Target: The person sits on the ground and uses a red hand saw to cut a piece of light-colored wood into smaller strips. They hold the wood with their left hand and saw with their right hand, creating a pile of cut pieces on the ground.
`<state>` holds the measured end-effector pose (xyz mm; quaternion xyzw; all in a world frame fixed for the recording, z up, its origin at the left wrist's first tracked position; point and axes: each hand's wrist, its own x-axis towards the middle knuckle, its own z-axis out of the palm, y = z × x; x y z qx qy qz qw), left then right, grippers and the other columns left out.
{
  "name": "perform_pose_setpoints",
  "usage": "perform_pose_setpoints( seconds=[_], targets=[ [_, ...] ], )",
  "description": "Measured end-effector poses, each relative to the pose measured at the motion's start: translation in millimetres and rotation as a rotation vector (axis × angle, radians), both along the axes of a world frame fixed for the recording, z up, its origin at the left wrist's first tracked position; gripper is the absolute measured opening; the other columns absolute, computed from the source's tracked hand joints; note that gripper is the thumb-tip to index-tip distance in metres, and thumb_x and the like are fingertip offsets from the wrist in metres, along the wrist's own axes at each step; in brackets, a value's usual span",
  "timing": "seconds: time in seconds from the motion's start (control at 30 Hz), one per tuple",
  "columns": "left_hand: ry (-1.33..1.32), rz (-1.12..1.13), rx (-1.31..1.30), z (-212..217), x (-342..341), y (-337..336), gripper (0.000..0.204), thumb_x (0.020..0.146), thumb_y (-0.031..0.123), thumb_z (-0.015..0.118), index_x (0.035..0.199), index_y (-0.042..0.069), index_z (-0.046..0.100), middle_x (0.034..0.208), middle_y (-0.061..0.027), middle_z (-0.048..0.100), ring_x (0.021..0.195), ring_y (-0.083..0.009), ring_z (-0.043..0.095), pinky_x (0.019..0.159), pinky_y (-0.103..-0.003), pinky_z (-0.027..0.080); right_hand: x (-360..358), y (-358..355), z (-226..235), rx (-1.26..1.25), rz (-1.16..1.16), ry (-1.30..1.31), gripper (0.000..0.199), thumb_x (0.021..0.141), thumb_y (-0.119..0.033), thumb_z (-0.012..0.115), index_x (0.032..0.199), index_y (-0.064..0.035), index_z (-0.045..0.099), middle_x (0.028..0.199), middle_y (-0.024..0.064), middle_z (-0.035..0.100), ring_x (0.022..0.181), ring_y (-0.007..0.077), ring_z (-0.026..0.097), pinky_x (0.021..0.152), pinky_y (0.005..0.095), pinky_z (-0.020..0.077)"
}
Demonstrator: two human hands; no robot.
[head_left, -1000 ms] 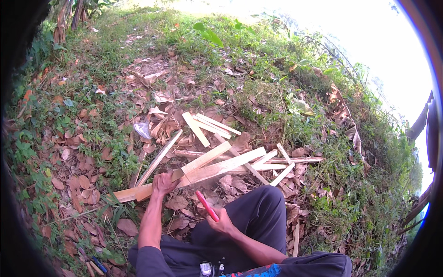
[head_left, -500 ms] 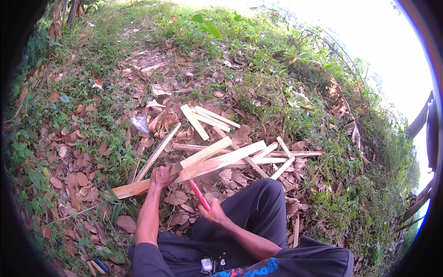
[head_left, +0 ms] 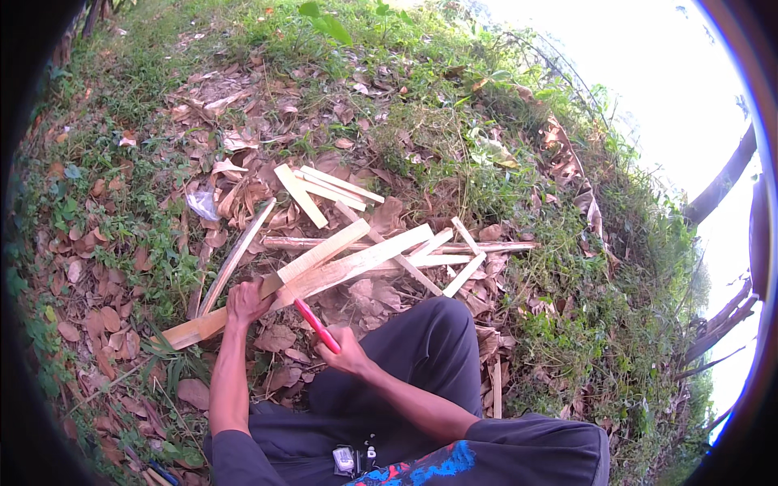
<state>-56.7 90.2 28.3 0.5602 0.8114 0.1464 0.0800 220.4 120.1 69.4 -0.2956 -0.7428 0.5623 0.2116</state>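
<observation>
My left hand (head_left: 245, 301) presses down on a long pale split plank (head_left: 267, 285) that lies on dry leaves. A second wide split piece (head_left: 361, 263) lies against it, slanting up to the right. My right hand (head_left: 347, 353) grips the red handle of a knife-like tool (head_left: 316, 324), whose front end reaches the underside of the wide piece near my left hand. The blade itself is hard to make out. My dark-trousered knee (head_left: 429, 340) sits just right of the tool.
More split slats lie beyond: a short stack (head_left: 320, 188) further off, thin strips (head_left: 454, 257) to the right, one long strip (head_left: 237, 253) to the left. Dry leaves and grass cover the sloping ground. A small device (head_left: 347, 459) rests on my lap.
My right hand has brought the red-handled tool up and forward toward the planks. My left hand has stayed on the long plank; the view has shifted slightly.
</observation>
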Motion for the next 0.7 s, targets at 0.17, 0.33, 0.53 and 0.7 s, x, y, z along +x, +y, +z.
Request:
perform_pose_setpoints(
  seconds=[0.17,0.33,0.53,0.7],
  targets=[
    [0.013,0.025,-0.042,8,-17,-1,0.055,0.081,0.058,0.068,0.097,0.005,0.068,0.078,-0.0253,0.069,0.076,-0.0423,0.070,0.070,-0.053,0.055,9,-34,12,-0.026,-0.039,0.069,0.017,0.080,-0.012,0.056,0.082,0.0003,0.068,0.061,0.0124,0.060,0.058,0.0204,0.061,0.059,0.0359,0.0493],
    [-0.012,0.054,0.025,-1,-14,-1,0.052,0.081,0.056,0.068,0.097,0.006,0.069,0.076,-0.0249,0.069,0.076,-0.0421,0.070,0.070,-0.052,0.056,-21,4,6,-0.160,-0.041,-0.018,0.015,0.082,-0.010,0.056,0.079,0.0019,0.065,0.056,0.0077,0.056,0.053,0.0159,0.056,0.054,0.0343,0.0458],
    [0.004,0.007,0.038,-14,-22,-9,0.057,0.083,0.064,0.061,0.096,0.009,0.069,0.079,-0.0230,0.070,0.076,-0.0398,0.071,0.072,-0.052,0.056,10,-38,11,-0.198,-0.083,0.012,0.017,0.084,-0.001,0.054,0.087,0.0044,0.070,0.066,0.0044,0.065,0.057,0.0092,0.057,0.059,0.0283,0.0487],
    [0.002,-0.006,0.021,-11,-12,-8,0.057,0.082,0.066,0.060,0.096,0.010,0.067,0.075,-0.0217,0.069,0.075,-0.0399,0.071,0.071,-0.052,0.056,-30,-6,8,-0.309,-0.077,0.034,0.015,0.085,-0.002,0.055,0.086,0.0056,0.068,0.059,0.0003,0.057,0.051,0.0063,0.049,0.049,0.0246,0.0402]
  ],
)
